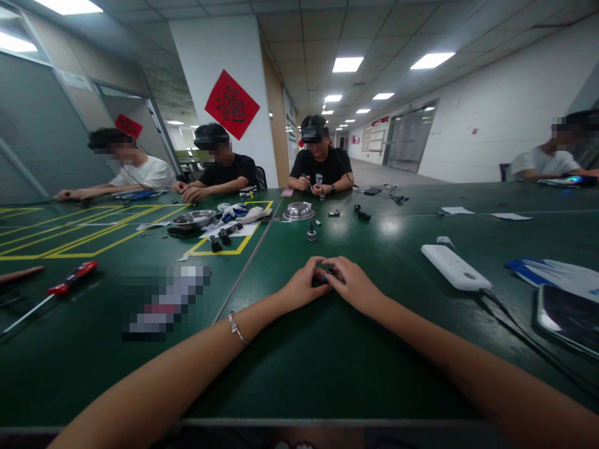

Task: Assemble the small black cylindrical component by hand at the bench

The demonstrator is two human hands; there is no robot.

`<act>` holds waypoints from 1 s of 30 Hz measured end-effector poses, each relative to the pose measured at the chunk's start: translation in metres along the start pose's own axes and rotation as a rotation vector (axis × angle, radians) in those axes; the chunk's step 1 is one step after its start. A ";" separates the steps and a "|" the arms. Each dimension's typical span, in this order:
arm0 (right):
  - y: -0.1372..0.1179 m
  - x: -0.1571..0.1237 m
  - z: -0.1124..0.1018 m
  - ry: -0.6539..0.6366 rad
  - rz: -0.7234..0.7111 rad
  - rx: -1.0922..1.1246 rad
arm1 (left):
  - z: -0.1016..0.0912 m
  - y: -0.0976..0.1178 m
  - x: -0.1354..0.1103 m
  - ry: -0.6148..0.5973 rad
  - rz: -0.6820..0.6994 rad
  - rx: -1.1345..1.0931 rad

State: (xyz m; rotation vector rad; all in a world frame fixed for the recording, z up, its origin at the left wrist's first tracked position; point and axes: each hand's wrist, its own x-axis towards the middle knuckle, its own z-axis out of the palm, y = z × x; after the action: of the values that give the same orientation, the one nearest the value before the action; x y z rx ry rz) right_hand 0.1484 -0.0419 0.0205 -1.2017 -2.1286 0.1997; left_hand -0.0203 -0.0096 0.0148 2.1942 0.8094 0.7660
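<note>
I saw a dark green tabletop [290, 368] filling the lower half of the frame, with yellow tape lines [84, 240] marking its left side. Three people sat along the far edge at upper left and centre, each with their hands on the tabletop. A fourth person sat at the upper right edge.

Both of my forearms entered from the bottom of the frame and converged at the centre. The left hand [303, 287] and the right hand [358, 285] were together, fingertips touching, and closed over a small dark part [323, 279]. This part rested on the tabletop at the centre of the frame. The fingers hid most of it, so I could not tell its shape. A thin bracelet [236, 327] sat on the left wrist.

- Right of the hands: a white power bank [455, 267] with a dark cable running from it.
- Lower right: a dark phone [568, 319], near a blue-and-white cloth [556, 274].
- Left of frame: a red-handled screwdriver [70, 280], well apart from the hands.
- Beyond the hands: a round metal dish [298, 211].
- Between dish and hands: a small upright metal cylinder [311, 234].
</note>
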 end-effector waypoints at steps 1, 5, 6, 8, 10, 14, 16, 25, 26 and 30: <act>0.000 -0.001 0.001 -0.003 0.008 -0.019 | 0.000 0.002 0.000 0.004 0.002 0.008; -0.002 -0.005 0.003 0.005 0.029 -0.087 | -0.001 0.004 0.000 0.000 0.009 0.024; -0.002 -0.006 0.003 0.014 0.033 -0.091 | -0.001 0.004 0.000 -0.002 0.009 0.027; -0.002 -0.006 0.002 0.021 0.035 -0.095 | -0.001 0.001 0.000 -0.004 0.011 0.023; -0.002 -0.005 0.000 0.002 0.023 -0.115 | 0.000 -0.002 0.001 -0.013 0.011 0.015; 0.000 -0.002 -0.001 -0.022 0.036 -0.158 | 0.002 -0.006 0.001 -0.014 0.007 0.029; 0.002 -0.002 -0.001 -0.010 0.081 -0.170 | 0.002 -0.006 0.001 -0.016 0.013 0.037; 0.002 -0.006 -0.004 0.057 0.003 -0.153 | 0.001 -0.001 -0.001 0.000 0.026 0.109; 0.001 -0.006 -0.004 0.044 -0.021 -0.159 | 0.001 -0.002 -0.001 0.007 0.031 0.105; -0.001 -0.005 -0.004 0.000 -0.051 -0.219 | 0.003 -0.005 0.000 0.030 0.037 0.083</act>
State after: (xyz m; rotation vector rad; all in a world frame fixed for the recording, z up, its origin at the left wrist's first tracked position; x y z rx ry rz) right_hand 0.1521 -0.0470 0.0218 -1.2676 -2.2219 -0.0580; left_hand -0.0197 -0.0086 0.0092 2.2816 0.8312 0.7984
